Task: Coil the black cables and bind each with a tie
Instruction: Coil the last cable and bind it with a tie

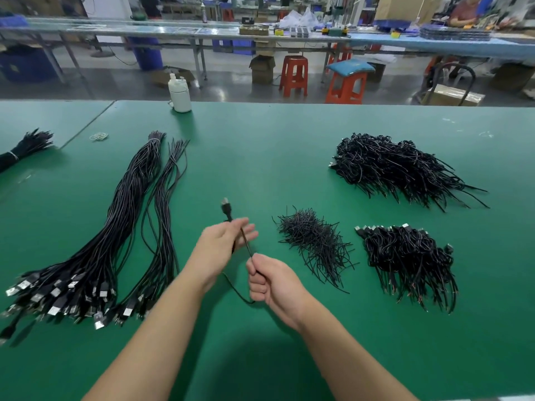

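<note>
Two bare hands work above the green desk (260,157), both holding one black cable (245,241). Landmark for all positions below: the small heap of short black ties (314,244) lying near the middle of the desk.

Left hand (224,241): raised just left of the tie heap. The cable crosses its palm, with the thumb side against the cable near the plug end. Its fingers (249,231) are loosely extended; whether they clamp the cable cannot be told. The plug (226,208) stands up above this hand.

Right hand (272,280): below and left of the tie heap. Its fingers (256,277) are curled together into a fist, clamped on the cable. The cable runs taut between the two hands, then drops out under the right fist in a slack curve onto the desk.

Uncoiled stock: a long bundle of straight black cables (115,224) lies far left of the tie heap, plug ends nearest the person, far ends bound together. A thinner loose bundle (165,215) lies beside it, between it and the hands.

Finished stock: a pile of coiled cables (405,256) lies just right of the tie heap. A larger pile (396,166) lies beyond and right of the heap.

Other items: a white bottle (179,94) stands at the far desk edge, beyond and left of the heap. A rubber band (99,136) lies far left of the heap
</note>
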